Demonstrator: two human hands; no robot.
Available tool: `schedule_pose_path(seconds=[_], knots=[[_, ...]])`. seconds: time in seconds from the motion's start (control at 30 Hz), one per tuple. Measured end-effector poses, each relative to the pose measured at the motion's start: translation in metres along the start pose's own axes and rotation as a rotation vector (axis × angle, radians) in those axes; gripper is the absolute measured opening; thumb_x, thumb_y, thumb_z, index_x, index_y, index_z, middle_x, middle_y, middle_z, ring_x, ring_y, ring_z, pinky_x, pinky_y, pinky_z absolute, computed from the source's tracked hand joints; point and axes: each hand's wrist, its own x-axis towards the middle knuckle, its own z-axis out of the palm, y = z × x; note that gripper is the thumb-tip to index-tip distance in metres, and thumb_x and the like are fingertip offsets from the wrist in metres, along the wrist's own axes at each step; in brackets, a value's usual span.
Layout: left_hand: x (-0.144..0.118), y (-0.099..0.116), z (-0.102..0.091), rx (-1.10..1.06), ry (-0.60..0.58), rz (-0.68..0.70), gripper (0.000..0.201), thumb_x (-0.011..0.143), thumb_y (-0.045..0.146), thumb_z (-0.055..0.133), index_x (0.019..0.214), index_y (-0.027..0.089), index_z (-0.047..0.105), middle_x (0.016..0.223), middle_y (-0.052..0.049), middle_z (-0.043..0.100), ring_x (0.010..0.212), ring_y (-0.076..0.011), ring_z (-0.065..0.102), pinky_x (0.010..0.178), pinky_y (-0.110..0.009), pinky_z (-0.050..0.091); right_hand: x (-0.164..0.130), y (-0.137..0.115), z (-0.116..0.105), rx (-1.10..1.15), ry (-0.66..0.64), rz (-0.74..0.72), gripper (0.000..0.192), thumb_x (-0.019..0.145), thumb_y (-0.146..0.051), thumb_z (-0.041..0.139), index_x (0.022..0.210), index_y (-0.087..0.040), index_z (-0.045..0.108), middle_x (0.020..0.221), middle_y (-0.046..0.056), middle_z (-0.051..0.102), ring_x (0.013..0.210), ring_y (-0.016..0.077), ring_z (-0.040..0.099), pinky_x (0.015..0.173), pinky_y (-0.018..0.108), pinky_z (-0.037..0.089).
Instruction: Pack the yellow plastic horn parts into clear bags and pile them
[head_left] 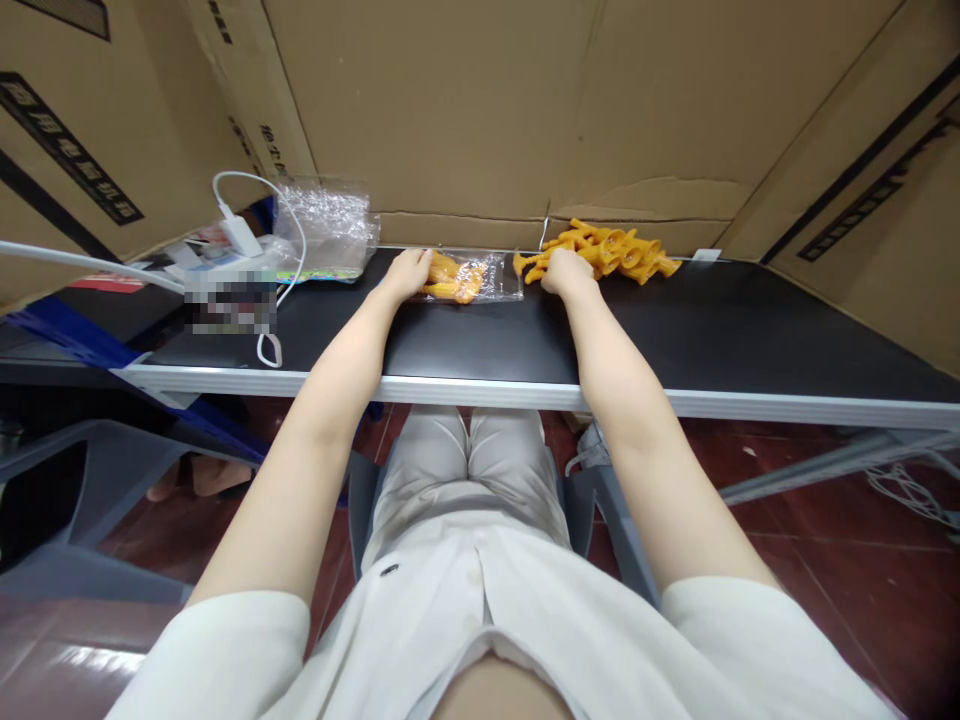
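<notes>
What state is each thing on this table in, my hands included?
Left hand: on the clear bag's left end; grip unclear.
Clear bag: lying down, orange pieces inside; whether sealed, can't tell.
Right hand: at the orange pile's left part; grip unclear.
Orange pile: loose, heaped, unbagged.
Clear plastic at left: wrinkled.
White cable: looped.

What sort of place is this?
Probably a makeshift workstation: a black tabletop backed by cardboard panels, with a pile of orange pieces and a clear plastic bag on it.
</notes>
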Motion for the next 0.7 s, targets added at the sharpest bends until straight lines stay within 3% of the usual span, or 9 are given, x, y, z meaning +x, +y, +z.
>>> schedule_pose_path(seconds=[0.07, 0.17, 0.4, 0.6, 0.7], knots=[[0.001, -0.001, 0.001, 0.012, 0.001, 0.001, 0.056, 0.117, 0.033, 0.034, 0.147, 0.008, 0.074, 0.160, -0.022, 0.070, 0.151, -0.0338, 0.064, 0.130, -0.044, 0.043, -0.007, -0.006, -0.002, -0.128, -0.067, 0.065, 0.047, 0.097, 0.001, 0.070, 0.144, 0.001, 0.073, 0.151, 0.032, 0.070, 0.145, 0.0396, 0.070, 0.121, 0.048, 0.056], [0.001, -0.001, 0.001, 0.025, 0.011, -0.003, 0.056, 0.117, 0.033, 0.034, 0.146, 0.008, 0.074, 0.160, -0.022, 0.070, 0.151, -0.0328, 0.064, 0.129, -0.042, 0.044, -0.012, -0.011, -0.004, -0.186, -0.082, 0.045, 0.046, 0.103, -0.001, 0.063, 0.149, 0.000, 0.071, 0.156, 0.031, 0.068, 0.147, 0.0362, 0.069, 0.120, 0.043, 0.056], [0.003, -0.003, 0.001, 0.024, 0.024, -0.022, 0.056, 0.117, 0.038, 0.034, 0.139, 0.008, 0.077, 0.154, -0.022, 0.074, 0.146, -0.0335, 0.066, 0.125, -0.040, 0.046, -0.010, -0.013, 0.000, -0.205, -0.024, 0.036, 0.048, 0.101, -0.001, 0.057, 0.147, -0.002, 0.070, 0.154, 0.031, 0.068, 0.146, 0.0386, 0.068, 0.120, 0.046, 0.054], [0.004, -0.006, 0.002, -0.027, 0.032, -0.012, 0.057, 0.115, 0.040, 0.035, 0.138, 0.010, 0.078, 0.152, -0.022, 0.075, 0.146, -0.0340, 0.065, 0.128, -0.043, 0.044, 0.004, -0.008, -0.004, 0.122, 0.237, 0.005, 0.059, 0.102, -0.010, 0.054, 0.161, -0.010, 0.055, 0.151, 0.027, 0.069, 0.142, 0.0399, 0.067, 0.118, 0.055, 0.053], [0.003, -0.005, 0.001, -0.073, 0.028, -0.037, 0.058, 0.115, 0.043, 0.037, 0.139, 0.010, 0.078, 0.154, -0.022, 0.073, 0.149, -0.0339, 0.063, 0.130, -0.041, 0.042, 0.018, -0.006, -0.002, 0.320, 0.269, -0.091, 0.053, 0.106, -0.022, 0.051, 0.159, -0.014, 0.054, 0.148, 0.024, 0.069, 0.139, 0.0377, 0.069, 0.111, 0.055, 0.057]])
